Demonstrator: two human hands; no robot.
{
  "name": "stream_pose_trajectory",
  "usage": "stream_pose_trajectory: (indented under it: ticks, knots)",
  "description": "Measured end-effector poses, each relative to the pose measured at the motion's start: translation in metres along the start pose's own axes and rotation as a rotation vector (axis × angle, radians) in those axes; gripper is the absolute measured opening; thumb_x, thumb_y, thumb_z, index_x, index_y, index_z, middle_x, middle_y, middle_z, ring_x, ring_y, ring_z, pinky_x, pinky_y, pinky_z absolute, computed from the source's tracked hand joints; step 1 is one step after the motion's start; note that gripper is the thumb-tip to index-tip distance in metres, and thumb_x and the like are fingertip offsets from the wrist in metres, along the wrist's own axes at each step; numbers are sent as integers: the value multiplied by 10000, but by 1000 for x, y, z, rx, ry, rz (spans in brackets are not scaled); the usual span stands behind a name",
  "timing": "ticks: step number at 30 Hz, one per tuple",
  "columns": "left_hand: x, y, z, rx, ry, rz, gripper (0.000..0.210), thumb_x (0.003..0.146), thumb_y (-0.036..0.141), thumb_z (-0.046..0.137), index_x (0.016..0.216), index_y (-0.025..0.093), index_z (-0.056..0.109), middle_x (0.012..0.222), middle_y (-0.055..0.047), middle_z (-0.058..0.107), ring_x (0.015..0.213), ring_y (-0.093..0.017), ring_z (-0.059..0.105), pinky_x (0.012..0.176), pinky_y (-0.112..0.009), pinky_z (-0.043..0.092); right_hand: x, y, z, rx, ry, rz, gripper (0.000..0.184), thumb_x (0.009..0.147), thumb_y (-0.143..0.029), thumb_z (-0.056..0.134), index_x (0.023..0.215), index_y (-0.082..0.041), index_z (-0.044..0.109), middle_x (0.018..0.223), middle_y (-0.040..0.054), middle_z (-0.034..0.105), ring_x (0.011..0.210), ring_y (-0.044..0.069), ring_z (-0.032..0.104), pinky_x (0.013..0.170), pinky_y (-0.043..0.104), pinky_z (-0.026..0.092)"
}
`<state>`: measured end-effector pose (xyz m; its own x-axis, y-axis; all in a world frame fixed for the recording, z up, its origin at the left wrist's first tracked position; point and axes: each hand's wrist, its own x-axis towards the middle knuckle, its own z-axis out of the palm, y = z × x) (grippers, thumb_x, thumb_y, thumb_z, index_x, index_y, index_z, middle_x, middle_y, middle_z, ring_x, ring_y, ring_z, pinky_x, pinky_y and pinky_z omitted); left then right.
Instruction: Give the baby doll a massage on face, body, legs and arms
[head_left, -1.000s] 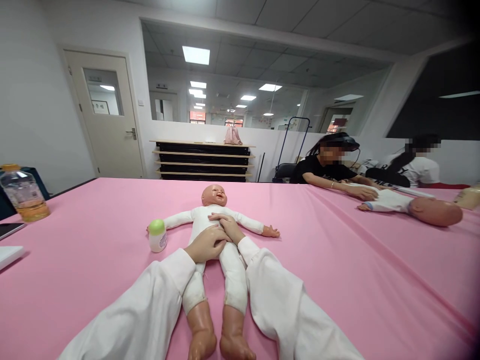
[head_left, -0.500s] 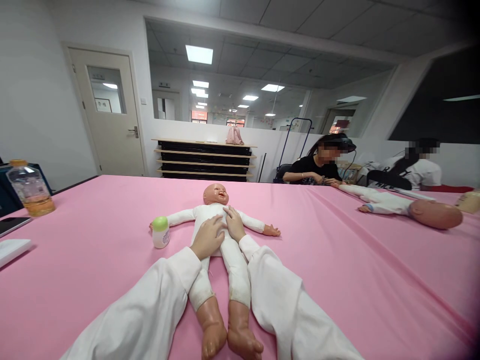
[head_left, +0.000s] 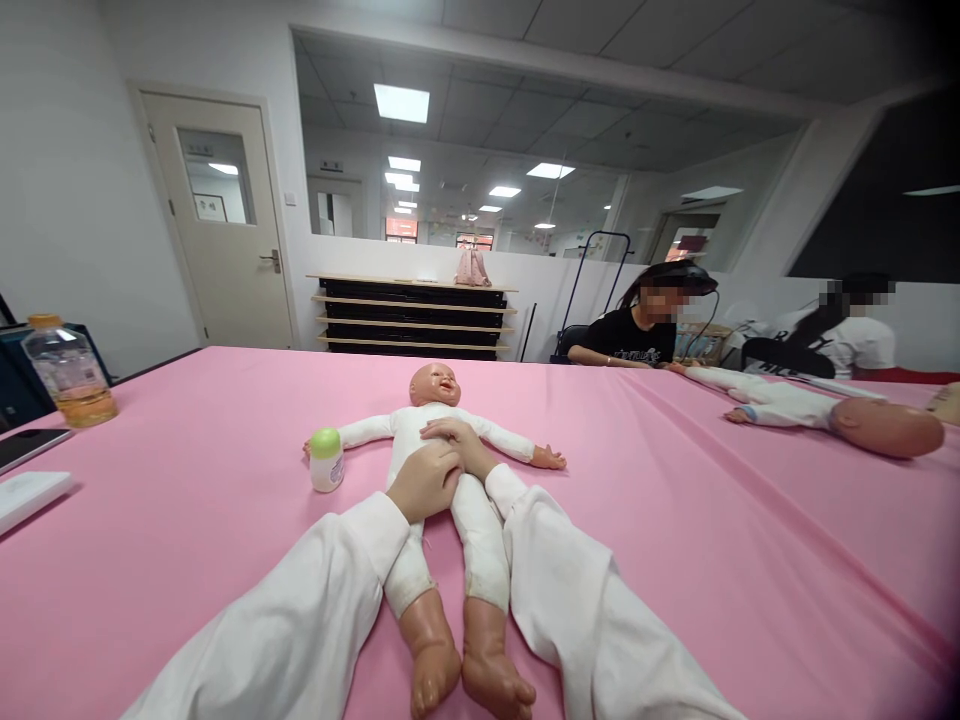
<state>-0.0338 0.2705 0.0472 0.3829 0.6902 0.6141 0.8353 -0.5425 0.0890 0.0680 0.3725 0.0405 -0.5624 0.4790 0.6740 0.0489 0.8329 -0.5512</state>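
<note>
On its back in front of me lies a baby doll with a white cloth body, arms spread and its feet towards me. My left hand rests on the doll's belly, back of the hand up, with fingers loosely bent towards the right and their tips partly hidden. Higher up, my right hand lies across the chest and belly, fingers stretched to the left. Both hands are close together, holding nothing. A small bottle with a green cap stands beside the doll's arm, left of my hands.
A pink cloth covers the table. At left are a drink bottle, a phone and a white box-like object. Another doll lies at right, near a seated person. Another person sits farther right.
My right hand's fingers have swung leftward across the doll's chest. My left hand has shifted slightly right, its fingers now more bent. The view has turned a little.
</note>
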Motion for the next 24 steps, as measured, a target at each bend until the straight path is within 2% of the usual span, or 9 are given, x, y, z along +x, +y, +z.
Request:
stream_pose_trajectory:
  ticks: [2,4,10,14,16,18,20,24]
  knots:
    - [0,-1,0,-109,-62,19,225,796,164,392,819,158,616,841,-21,602,809,-92,514,782,-231,403,6,3,-2,-41,-83,15,410,689,-74,360,923,-195,674,1045,1,624,1140,133,481,1038,329,340]
    - [1,-1,1,-185,-98,-8,262,804,170,383,886,177,631,905,-5,617,864,-89,527,831,-229,402,10,9,-3,-94,-63,61,432,711,-74,338,942,-214,675,1080,-12,609,1205,140,424,1080,356,280]
    - [7,-3,1,-239,-116,-104,303,806,183,372,896,216,660,953,13,626,965,-105,520,960,-282,366,7,26,1,-98,259,282,383,755,-142,347,963,-196,664,1223,-3,516,1226,144,393,1105,365,236]
    - [7,-7,2,-165,-18,-328,315,781,190,407,982,240,645,1193,11,524,1227,-167,370,1065,-370,271,-1,24,1,-60,413,379,404,706,-110,337,958,-152,650,1168,40,550,1143,126,465,1074,314,291]
    - [6,-8,2,-113,26,-422,329,787,227,417,1046,250,618,1289,12,437,1269,-196,314,1070,-402,255,-5,19,0,-105,461,412,415,689,-99,331,956,-159,643,1118,39,577,1101,132,487,1040,316,323]
    - [5,-7,0,-60,67,-466,336,797,252,410,1074,242,601,1285,-2,439,1238,-201,345,1050,-397,280,-9,15,0,-183,500,456,411,683,-99,333,954,-168,635,1076,38,593,1059,149,498,995,326,348]
    - [3,-6,-2,-9,110,-495,331,796,226,397,1059,212,599,1195,-24,509,1141,-181,423,997,-361,334,-12,11,-1,-253,540,508,377,676,-106,342,904,-171,635,1012,43,610,987,159,512,932,316,372]
    - [0,-6,-5,81,173,-545,285,736,108,390,913,165,606,962,-48,576,939,-164,468,846,-309,387,-15,8,-1,-310,618,512,244,668,-143,340,630,-171,580,726,36,595,705,124,490,734,240,388]
